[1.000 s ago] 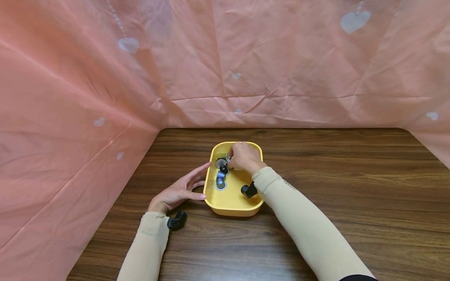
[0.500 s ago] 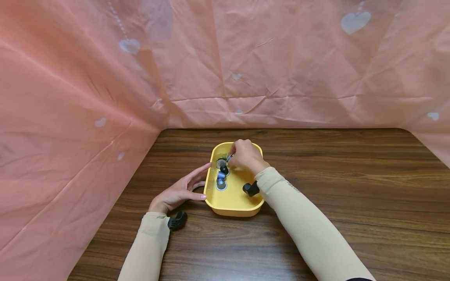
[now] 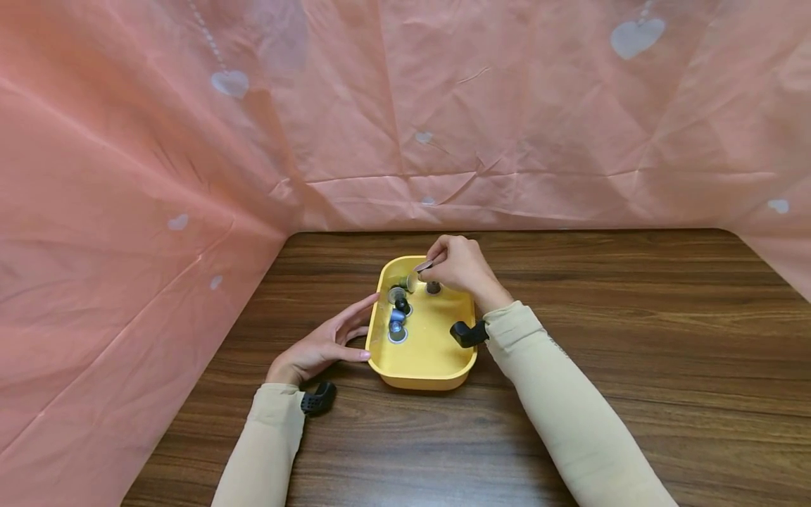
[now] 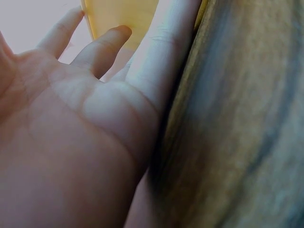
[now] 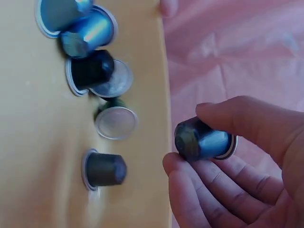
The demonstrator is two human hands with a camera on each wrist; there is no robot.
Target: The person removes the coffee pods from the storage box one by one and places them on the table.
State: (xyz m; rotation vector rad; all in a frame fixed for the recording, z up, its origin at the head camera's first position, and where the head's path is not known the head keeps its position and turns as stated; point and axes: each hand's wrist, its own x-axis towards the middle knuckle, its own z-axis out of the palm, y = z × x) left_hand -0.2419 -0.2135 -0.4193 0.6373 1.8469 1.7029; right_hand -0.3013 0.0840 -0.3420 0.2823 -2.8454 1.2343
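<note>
In the right wrist view my right hand (image 3: 462,266) pinches a dark blue coffee capsule (image 5: 204,139) between thumb and fingers. The hand is over the far right part of a yellow plastic bin (image 3: 421,381). Inside, several other coffee capsules lie along its left side, among them a bright blue capsule (image 5: 90,33), a black capsule (image 5: 91,70) and a greenish capsule (image 3: 407,283). A dark brown capsule (image 3: 434,288) lies apart, near the far end. My left hand (image 3: 319,345) touches the bin's left wall with thumb and fingers spread and fairly straight.
The bin stands on a dark wood-grain table (image 3: 608,338). Pink cloth (image 3: 519,120) with pale hearts hangs behind the table and at the left. A black wrist camera (image 3: 467,334) on the right arm overhangs the bin; another black camera (image 3: 319,399) sits by the left wrist.
My right hand has risen from the bin and shifted right, bringing the pinched capsule with it. The dark brown capsule has come into sight beneath it. My left hand has stayed put.
</note>
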